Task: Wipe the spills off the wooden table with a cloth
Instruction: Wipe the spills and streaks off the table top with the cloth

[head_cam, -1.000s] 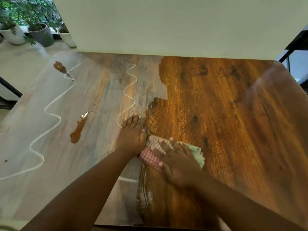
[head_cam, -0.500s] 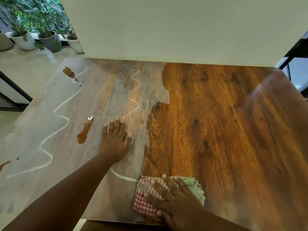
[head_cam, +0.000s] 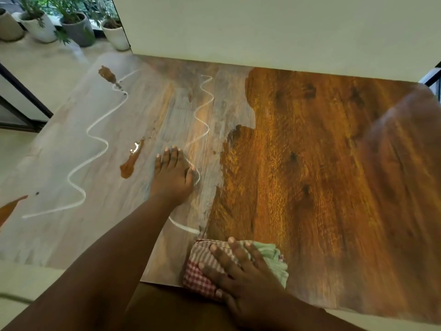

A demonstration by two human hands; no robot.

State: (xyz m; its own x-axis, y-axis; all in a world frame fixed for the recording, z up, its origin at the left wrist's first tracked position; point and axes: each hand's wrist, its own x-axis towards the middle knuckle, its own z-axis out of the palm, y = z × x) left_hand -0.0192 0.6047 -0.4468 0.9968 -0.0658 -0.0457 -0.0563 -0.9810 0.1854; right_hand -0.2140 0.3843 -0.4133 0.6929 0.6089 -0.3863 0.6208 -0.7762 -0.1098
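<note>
The right hand (head_cam: 241,268) presses flat, fingers spread, on the cloth (head_cam: 269,259) at the wooden table (head_cam: 310,163)'s near edge. The left hand (head_cam: 173,174) rests flat beside a brown spill (head_cam: 130,163). Beyond, pots (head_cam: 76,28) hold green plants.

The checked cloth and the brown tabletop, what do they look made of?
The red-and-white checked cloth looks like soft woven cotton, bunched with a pale green part. The brown tabletop looks like wood or wood-look laminate: grain, dark knots, glossy sheen.

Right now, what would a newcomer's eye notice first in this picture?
The wooden table looks split: warm brown at right, pale and filmy at left, with white wavy lines and brown spills. The right hand presses a cloth at the near edge; the left hand rests flat mid-table.
</note>
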